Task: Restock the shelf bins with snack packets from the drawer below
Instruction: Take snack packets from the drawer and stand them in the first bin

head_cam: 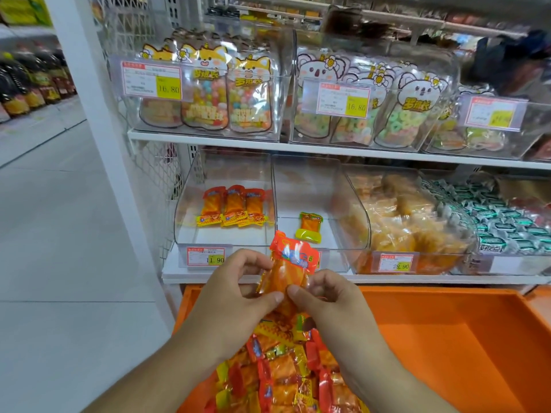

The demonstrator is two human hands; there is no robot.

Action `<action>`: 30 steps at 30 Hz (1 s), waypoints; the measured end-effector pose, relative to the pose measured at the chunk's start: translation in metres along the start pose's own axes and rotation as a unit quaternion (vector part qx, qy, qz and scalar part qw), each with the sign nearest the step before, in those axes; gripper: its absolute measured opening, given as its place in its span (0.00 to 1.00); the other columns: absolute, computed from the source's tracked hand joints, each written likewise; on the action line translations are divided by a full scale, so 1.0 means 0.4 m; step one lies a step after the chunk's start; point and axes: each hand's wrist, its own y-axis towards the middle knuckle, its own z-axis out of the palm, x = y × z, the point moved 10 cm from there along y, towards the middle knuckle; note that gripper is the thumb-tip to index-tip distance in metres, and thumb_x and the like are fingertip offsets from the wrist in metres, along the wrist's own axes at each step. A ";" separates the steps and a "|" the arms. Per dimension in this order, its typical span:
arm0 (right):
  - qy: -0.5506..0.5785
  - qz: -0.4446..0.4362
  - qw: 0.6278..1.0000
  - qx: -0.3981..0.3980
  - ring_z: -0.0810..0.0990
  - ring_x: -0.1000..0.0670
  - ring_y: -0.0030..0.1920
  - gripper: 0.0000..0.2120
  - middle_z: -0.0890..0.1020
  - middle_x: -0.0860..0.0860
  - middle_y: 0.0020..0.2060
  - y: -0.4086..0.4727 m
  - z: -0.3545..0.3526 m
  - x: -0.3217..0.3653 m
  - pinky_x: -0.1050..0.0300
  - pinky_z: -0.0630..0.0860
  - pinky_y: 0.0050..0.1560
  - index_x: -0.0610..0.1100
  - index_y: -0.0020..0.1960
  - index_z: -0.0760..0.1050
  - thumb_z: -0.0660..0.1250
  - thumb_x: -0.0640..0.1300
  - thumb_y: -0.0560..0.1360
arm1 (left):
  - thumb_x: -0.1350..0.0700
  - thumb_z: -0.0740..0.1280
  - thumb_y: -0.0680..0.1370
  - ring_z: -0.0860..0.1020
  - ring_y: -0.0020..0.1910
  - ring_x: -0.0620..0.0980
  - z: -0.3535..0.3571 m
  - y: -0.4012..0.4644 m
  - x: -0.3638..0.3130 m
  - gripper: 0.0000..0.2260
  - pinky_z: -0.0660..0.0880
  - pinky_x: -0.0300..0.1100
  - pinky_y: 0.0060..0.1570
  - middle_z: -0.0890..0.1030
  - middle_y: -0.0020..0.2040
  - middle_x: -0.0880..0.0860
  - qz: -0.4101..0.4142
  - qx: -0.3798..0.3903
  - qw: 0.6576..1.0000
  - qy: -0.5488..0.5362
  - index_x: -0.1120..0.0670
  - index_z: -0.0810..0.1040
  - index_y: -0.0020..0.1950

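Note:
My left hand (235,289) and my right hand (325,296) both pinch one orange-and-red snack packet (290,263), held upright above the open orange drawer (447,338). Below my hands a heap of similar packets (286,377) fills the drawer's left part. Straight ahead on the lower shelf, a clear bin (220,236) holds three orange packets (234,208) standing in a row. The clear bin to its right (313,245) holds a single packet with a green end (310,226).
Further right stand a bin of yellow-orange snacks (411,222) and a bin of green-wrapped sweets (507,222). The upper shelf carries bins of candy bags (205,90). A white shelf post (98,114) rises at left, with open floor (59,234) beyond it.

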 end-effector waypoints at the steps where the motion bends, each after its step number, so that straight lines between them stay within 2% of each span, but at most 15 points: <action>1: 0.009 0.008 1.000 0.004 0.76 0.47 0.36 0.12 0.74 0.47 0.33 0.004 0.002 -0.005 0.45 0.75 0.42 0.41 0.46 0.76 0.79 0.43 0.74 | 0.57 0.80 0.72 0.84 0.51 0.40 -0.001 0.002 -0.001 0.19 0.83 0.46 0.53 0.83 0.57 0.39 0.001 0.003 1.000 0.001 0.38 0.79 0.55; 4: 0.054 0.014 0.997 0.044 0.81 0.46 0.38 0.11 0.78 0.38 0.37 0.009 0.023 0.008 0.48 0.79 0.42 0.41 0.55 0.79 0.77 0.40 0.75 | 0.59 0.79 0.73 0.84 0.48 0.37 -0.008 0.006 -0.010 0.18 0.83 0.40 0.49 0.84 0.55 0.40 0.007 0.008 1.000 -0.005 0.42 0.78 0.55; 7: 0.054 -0.003 0.995 0.078 0.84 0.44 0.41 0.09 0.86 0.39 0.43 0.016 0.045 0.027 0.48 0.80 0.42 0.43 0.57 0.83 0.74 0.37 0.77 | 0.59 0.79 0.73 0.84 0.47 0.36 -0.015 0.007 -0.014 0.18 0.82 0.36 0.47 0.84 0.53 0.41 0.015 0.007 1.000 0.005 0.43 0.76 0.56; 9: 0.038 -0.010 0.997 0.066 0.80 0.43 0.38 0.07 0.81 0.37 0.37 0.029 0.042 0.025 0.46 0.78 0.42 0.40 0.54 0.84 0.76 0.38 0.76 | 0.56 0.79 0.74 0.83 0.48 0.33 -0.024 0.007 -0.019 0.17 0.81 0.34 0.47 0.84 0.52 0.40 0.025 0.005 1.000 0.012 0.44 0.75 0.55; 11: 0.014 -0.019 0.999 0.048 0.76 0.44 0.35 0.08 0.70 0.42 0.32 0.050 0.048 0.038 0.43 0.75 0.42 0.38 0.51 0.83 0.78 0.39 0.75 | 0.50 0.79 0.74 0.82 0.48 0.31 -0.050 0.015 -0.033 0.15 0.80 0.34 0.48 0.84 0.51 0.37 0.040 -0.005 0.999 0.034 0.42 0.75 0.55; 13: 0.005 -0.038 0.998 0.044 0.75 0.46 0.33 0.04 0.70 0.45 0.30 0.080 0.080 0.080 0.44 0.76 0.41 0.41 0.46 0.83 0.77 0.38 0.75 | 0.46 0.76 0.75 0.82 0.49 0.32 -0.099 0.034 -0.049 0.12 0.81 0.39 0.51 0.84 0.50 0.37 0.053 -0.032 0.997 0.035 0.42 0.76 0.55; 15: 0.007 -0.058 0.997 0.044 0.75 0.47 0.33 0.05 0.71 0.45 0.30 0.126 0.131 0.129 0.48 0.79 0.39 0.43 0.45 0.82 0.76 0.37 0.75 | 0.45 0.72 0.78 0.82 0.49 0.34 -0.176 0.062 -0.059 0.08 0.80 0.40 0.50 0.83 0.52 0.38 0.065 -0.087 0.993 0.043 0.41 0.77 0.55; 17: 0.001 -0.080 0.996 0.050 0.74 0.49 0.33 0.05 0.70 0.49 0.28 0.181 0.195 0.175 0.45 0.82 0.43 0.42 0.47 0.80 0.76 0.36 0.76 | 0.47 0.69 0.80 0.81 0.48 0.36 -0.258 0.090 -0.058 0.06 0.78 0.35 0.45 0.82 0.53 0.38 0.071 -0.142 0.985 0.074 0.39 0.77 0.57; 19: -0.007 -0.099 0.993 0.068 0.77 0.49 0.34 0.06 0.74 0.50 0.29 0.235 0.260 0.206 0.44 0.82 0.44 0.40 0.50 0.81 0.75 0.34 0.76 | 0.50 0.69 0.81 0.81 0.49 0.38 -0.321 0.115 -0.034 0.08 0.73 0.28 0.39 0.81 0.57 0.40 0.064 -0.173 0.979 0.084 0.40 0.76 0.59; 20: -0.012 -0.103 0.992 0.075 0.79 0.47 0.36 0.07 0.78 0.47 0.32 0.259 0.290 0.215 0.45 0.81 0.44 0.39 0.53 0.81 0.75 0.34 0.76 | 0.51 0.68 0.82 0.81 0.52 0.39 -0.343 0.129 -0.016 0.09 0.72 0.28 0.40 0.81 0.58 0.42 0.055 -0.181 0.978 0.084 0.40 0.76 0.61; 22: -0.030 -0.100 0.991 0.079 0.80 0.45 0.38 0.10 0.81 0.44 0.35 0.310 0.337 0.214 0.46 0.81 0.43 0.39 0.55 0.81 0.74 0.33 0.76 | 0.52 0.66 0.83 0.79 0.60 0.45 -0.375 0.153 0.013 0.12 0.73 0.36 0.49 0.80 0.64 0.45 0.040 -0.191 0.975 0.102 0.41 0.76 0.65; 25: -0.055 -0.079 0.994 0.057 0.76 0.48 0.34 0.09 0.74 0.52 0.27 0.404 0.380 0.180 0.53 0.78 0.36 0.36 0.53 0.80 0.75 0.32 0.74 | 0.53 0.63 0.84 0.73 0.71 0.49 -0.397 0.177 0.041 0.20 0.71 0.46 0.68 0.73 0.74 0.47 0.033 -0.191 0.968 0.162 0.44 0.69 0.77; 26: -0.065 -0.070 0.994 0.044 0.76 0.48 0.33 0.09 0.75 0.54 0.25 0.439 0.388 0.157 0.54 0.78 0.35 0.36 0.52 0.80 0.76 0.32 0.74 | 0.53 0.63 0.84 0.71 0.73 0.49 -0.394 0.186 0.054 0.23 0.70 0.48 0.71 0.71 0.76 0.47 0.031 -0.180 0.967 0.177 0.44 0.65 0.79; 28: -0.109 -0.057 0.992 0.032 0.80 0.47 0.32 0.08 0.80 0.51 0.28 0.489 0.410 0.116 0.51 0.80 0.35 0.39 0.49 0.81 0.78 0.33 0.72 | 0.53 0.63 0.85 0.72 0.74 0.50 -0.380 0.193 0.084 0.25 0.70 0.47 0.71 0.72 0.76 0.48 0.011 -0.151 0.969 0.193 0.43 0.61 0.81; 30: -0.171 -0.037 0.983 0.048 0.82 0.45 0.33 0.07 0.84 0.45 0.33 0.519 0.441 0.071 0.43 0.83 0.37 0.40 0.45 0.82 0.79 0.36 0.70 | 0.53 0.63 0.85 0.75 0.71 0.49 -0.361 0.203 0.110 0.24 0.74 0.46 0.68 0.76 0.72 0.47 0.009 -0.122 0.973 0.193 0.41 0.62 0.80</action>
